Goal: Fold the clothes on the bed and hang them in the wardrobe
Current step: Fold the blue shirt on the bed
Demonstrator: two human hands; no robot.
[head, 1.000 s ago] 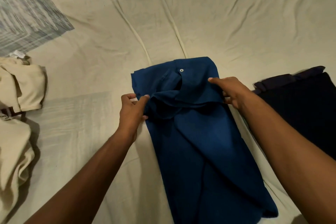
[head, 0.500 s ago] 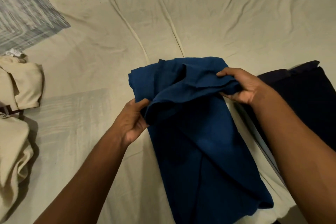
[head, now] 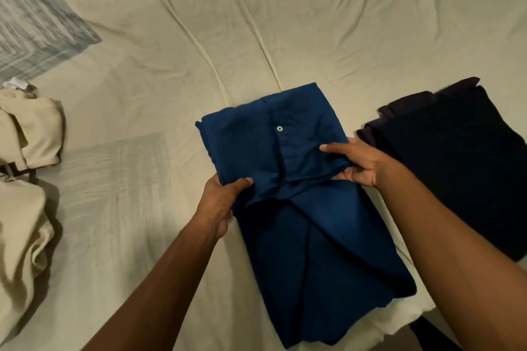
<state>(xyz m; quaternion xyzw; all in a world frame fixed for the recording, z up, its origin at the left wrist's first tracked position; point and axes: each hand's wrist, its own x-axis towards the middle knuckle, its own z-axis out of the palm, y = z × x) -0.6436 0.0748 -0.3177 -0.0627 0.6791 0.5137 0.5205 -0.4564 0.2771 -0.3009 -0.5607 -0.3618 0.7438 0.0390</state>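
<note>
Here the blue shirt (head: 299, 208) lies in the middle of the bed (head: 285, 23), already narrowed into a long strip with its sides turned in, and its collar end is doubled over toward the person, a small white button (head: 279, 128) showing on the turned-over part. The left hand (head: 219, 202) pinches the near left corner of that folded-over part, thumb on top of the cloth and fingers tucked under it; the right hand (head: 356, 162) grips the right edge the same way, thumb above and fingers curled beneath. Judging by how the cloth lies, the fold across the length is in hand but not finished, since the lower half of the shirt trails out toward the bed's near edge. Just to the right, apart from the shirt, a dark garment (head: 456, 165) lies flat and looks already folded. At the left edge a heap of cream clothes (head: 25, 179) sits crumpled and seems to wait its turn, and nothing has reached a wardrobe, which is not in view. A small white tag (head: 15, 84) rests on the cream heap, its print too small to read. A grey patterned cloth (head: 37, 17) covers the far left corner.
</note>
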